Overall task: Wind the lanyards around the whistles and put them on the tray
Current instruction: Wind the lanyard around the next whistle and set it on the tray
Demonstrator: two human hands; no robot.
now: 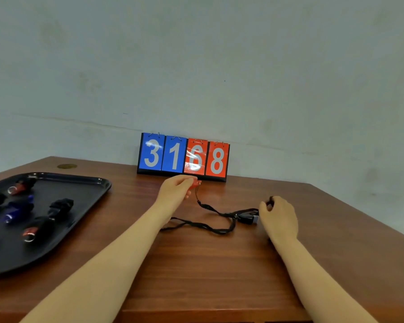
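Red whistle (pixel 194 183) gripped in left fingers (pixel 184 183), right fingers (pixel 266 204) pinching lanyard (pixel 216 214) end

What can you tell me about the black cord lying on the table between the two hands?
The lanyard is a thin black cord, unwound, lying in loose loops on the wooden table. One end rises to the red whistle gripped by the left hand; a black clip sits on it near the right hand, which pinches something small and dark, possibly its other end.
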